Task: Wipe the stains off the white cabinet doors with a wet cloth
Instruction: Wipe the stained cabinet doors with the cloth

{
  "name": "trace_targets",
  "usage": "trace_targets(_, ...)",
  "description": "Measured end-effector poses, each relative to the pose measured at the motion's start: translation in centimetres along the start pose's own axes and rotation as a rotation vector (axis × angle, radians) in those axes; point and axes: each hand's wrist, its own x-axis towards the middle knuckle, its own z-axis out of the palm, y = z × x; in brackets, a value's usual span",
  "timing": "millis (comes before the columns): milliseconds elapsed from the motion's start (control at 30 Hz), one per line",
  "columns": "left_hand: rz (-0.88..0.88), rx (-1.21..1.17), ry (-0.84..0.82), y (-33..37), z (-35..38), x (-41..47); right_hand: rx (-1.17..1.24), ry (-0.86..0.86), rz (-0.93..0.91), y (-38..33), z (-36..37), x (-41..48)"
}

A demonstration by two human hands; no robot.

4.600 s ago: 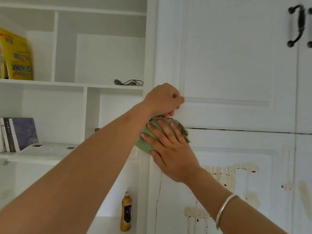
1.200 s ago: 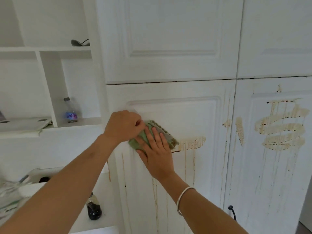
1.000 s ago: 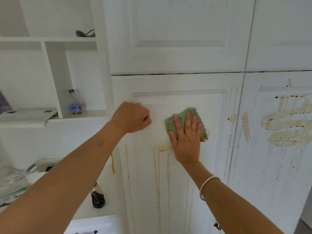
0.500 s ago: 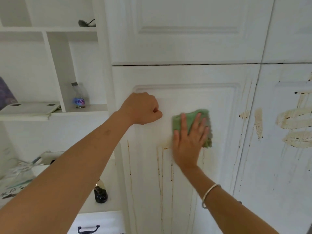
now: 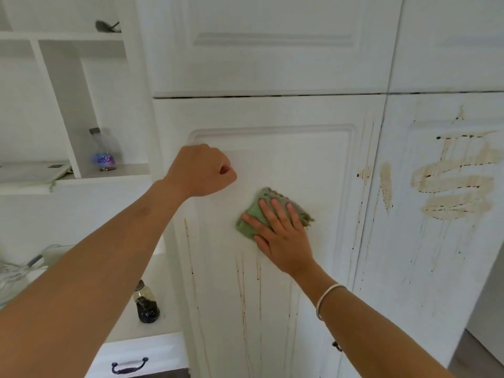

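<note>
My right hand (image 5: 283, 236) lies flat with spread fingers on a green cloth (image 5: 252, 221), pressing it against the lower left cabinet door (image 5: 272, 159). My left hand (image 5: 201, 170) is curled into a fist that holds nothing and rests against the same door, up and left of the cloth. Thin brown drip lines (image 5: 242, 285) run down the door below the cloth. The neighbouring right door (image 5: 425, 268) carries broad beige smears (image 5: 455, 184) and more drips.
Open white shelves stand to the left with a small water bottle (image 5: 105, 151) on one. A dark jar (image 5: 146, 302) sits on the counter below, above a drawer with a dark handle (image 5: 129, 365). The upper doors (image 5: 272, 50) look unstained.
The right hand slid the cloth across the door panel, right and back slightly left and down. The smear beside it is gone. The left hand let go of the cloth and closed into a fist.
</note>
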Motion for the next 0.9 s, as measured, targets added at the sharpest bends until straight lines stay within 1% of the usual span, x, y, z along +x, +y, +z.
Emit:
trace_targets(100, -0.043, -0.019, -0.014, 0.3, 0.0, -0.2, 0.023, -0.05, 0.179, 3.4, -0.7, -2.1)
trace_targets(200, -0.04, -0.034, -0.027, 1.5, -0.2, -0.1, 0.094, -0.069, 0.402, 4.0, -1.1, -2.5)
trace_targets(233, -0.03, -0.04, -0.034, 2.2, -0.2, 0.2, 0.117, -0.067, 0.45, 3.8, -1.2, -2.4)
trace_targets(300, -0.019, -0.068, -0.053, 4.0, -0.2, 1.0, 0.143, -0.073, 0.473, 3.6, -1.2, -2.2)
trace_targets(367, -0.046, -0.126, -0.076, 5.4, 0.1, 1.6, 0.147, -0.09, 0.446, 3.7, -1.2, -2.3)
trace_targets(467, -0.144, -0.242, -0.103, 6.0, 0.3, 2.2, 0.11, -0.092, 0.313, 5.5, -1.8, -3.1)
trace_targets(500, -0.164, -0.248, -0.122, 6.1, 0.2, 2.4, 0.089, -0.087, 0.268, 6.6, -2.1, -3.0)
trace_targets(533, -0.181, -0.239, -0.146, 6.1, 0.0, 2.4, 0.07, -0.077, 0.264, 7.7, -2.4, -2.3)
trace_targets(567, -0.194, -0.226, -0.159, 6.0, -0.2, 2.4, 0.048, -0.06, 0.317, 8.7, -2.8, -1.2)
trace_targets(667, -0.217, -0.214, -0.147, 6.7, -0.3, 2.6, 0.072, 0.035, 0.603, 12.5, -4.6, 3.7)
trace_targets(700, -0.219, -0.212, -0.147, 6.9, -0.2, 2.8, 0.101, 0.059, 0.638, 13.6, -5.1, 5.0)
trace_targets(800, -0.231, -0.202, -0.169, 7.1, -0.3, 2.9, 0.132, 0.105, 0.604, 14.3, -5.4, 5.9)
trace_targets(900, -0.242, -0.184, -0.19, 7.1, -0.1, 2.9, 0.146, 0.148, 0.644, 13.1, -4.2, 4.1)
